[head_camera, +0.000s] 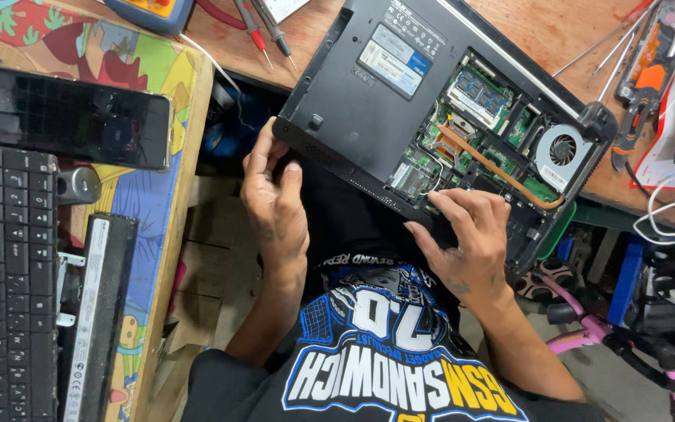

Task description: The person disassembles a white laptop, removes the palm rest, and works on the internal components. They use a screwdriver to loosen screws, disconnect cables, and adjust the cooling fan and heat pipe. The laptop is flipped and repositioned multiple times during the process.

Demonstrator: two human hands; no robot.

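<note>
Desk: a worn wooden desk (509,19) carries the work, with a second surface on the left under a bright cartoon-print cloth (146,70).
Laptop: one dark laptop (369,101) lies upside down, tilted, its near edge overhanging the desk toward the person's lap; the bottom panel is off on the right half, baring a green board, one round fan (562,150) and one copper heat pipe (494,164).
Keyboard: one loose black keyboard (5,281) lies at far left, with one long battery pack (95,312) just beside it.
Phone: one dark phone (68,115) rests face up above the keyboard.
Left hand: the left hand (275,203) curls around the laptop's near left corner, fingers bent over the edge, gripping the casing.
Right hand: the right hand (466,234) presses spread fingers on the near edge beside the open bay, holding no tool.
Handling (a judgement): even pressure from both hands along the seam, kept clear of the bare board, would suit this grip best.
Probes: two red-tipped meter probes (263,27) lie at the top.
</note>
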